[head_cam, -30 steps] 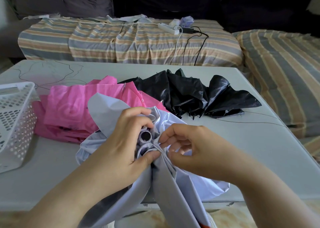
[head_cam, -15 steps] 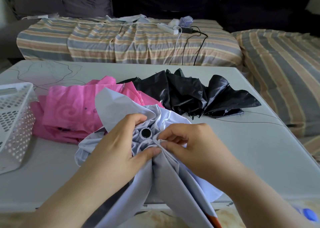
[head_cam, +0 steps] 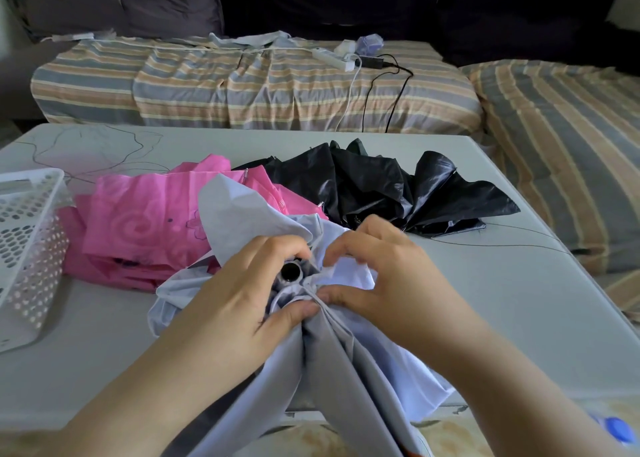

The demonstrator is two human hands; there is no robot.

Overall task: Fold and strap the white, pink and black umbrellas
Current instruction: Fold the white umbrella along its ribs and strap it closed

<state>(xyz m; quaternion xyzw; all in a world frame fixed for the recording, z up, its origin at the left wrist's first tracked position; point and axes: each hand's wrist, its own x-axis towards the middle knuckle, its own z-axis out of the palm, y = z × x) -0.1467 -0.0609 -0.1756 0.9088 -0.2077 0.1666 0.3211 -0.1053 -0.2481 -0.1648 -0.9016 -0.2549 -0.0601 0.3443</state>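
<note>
Fingers (head_cam: 294, 248) of the left hand (head_cam: 242, 297) curl around the top of the white umbrella (head_cam: 346, 363) and hold it tight. Its thumb presses down on a fold of cloth just under the round black tip (head_cam: 290, 271). The right hand (head_cam: 388, 276) pinches the white cloth next to the tip, with its thumb low and its fingers bent over the top. Both thumbs almost meet on the same fold.

The white umbrella stands up between the two hands at the near edge of the table (head_cam: 519, 300). Its cloth hangs down over the edge in long folds, and one big flap sticks up behind the left hand.

The pink umbrella (head_cam: 145, 228) lies in a loose heap on the table, just behind the white one and to the left. The black umbrella (head_cam: 398, 189) lies crumpled behind the right hand, touching the pink one. Both look open and messy, not strapped.

A white basket (head_cam: 31, 241) with holes sits at the left edge of the table, close to the pink umbrella. Thin dark threads (head_cam: 104, 151) lie on the far part of the table. Behind the table is a striped couch (head_cam: 242, 89) with a white power strip (head_cam: 332, 59) and some black cords (head_cam: 388, 85) on it.
</note>
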